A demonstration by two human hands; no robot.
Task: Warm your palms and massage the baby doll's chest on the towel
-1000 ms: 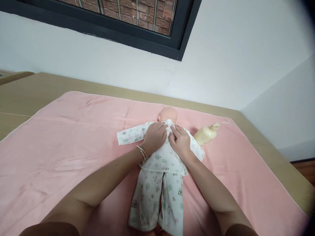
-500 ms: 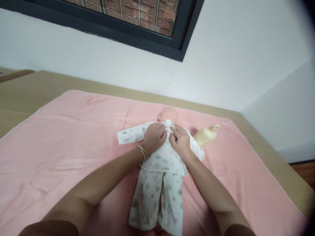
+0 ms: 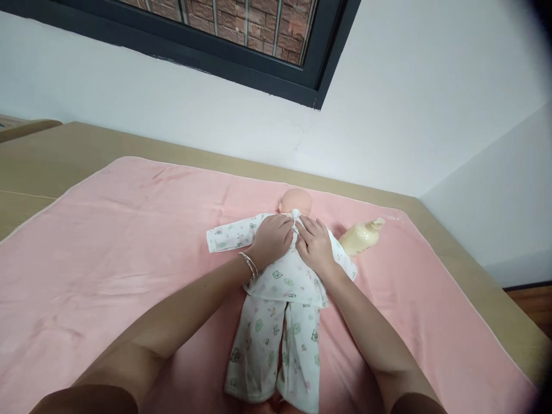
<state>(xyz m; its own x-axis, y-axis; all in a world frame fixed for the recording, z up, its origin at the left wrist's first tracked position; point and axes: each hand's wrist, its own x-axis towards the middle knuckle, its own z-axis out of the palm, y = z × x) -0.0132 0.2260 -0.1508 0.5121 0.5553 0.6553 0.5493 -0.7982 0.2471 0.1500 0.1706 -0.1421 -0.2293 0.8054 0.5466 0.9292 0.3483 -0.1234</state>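
- Lying on the pink blanket [image 3: 129,247], the doll [image 3: 295,201] already has its patterned top [image 3: 287,279] and trousers [image 3: 257,351] on, head at 12 o'clock, legs at 6.
- Left hand [image 3: 272,238] and right hand [image 3: 317,244] are half-curled at the neckline [image 3: 295,214]; can't tell if they're pinching cloth.
- Sleeves [image 3: 233,234] lie out toward 9 and 4, but the neckline's mostly covered, so no clue whether it's done up.
- Bottle [image 3: 362,238] lies around 3 o'clock, untouched.

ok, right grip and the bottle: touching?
Apart. Head view shows the white printed sleeve visible between the right grip and the bottle.
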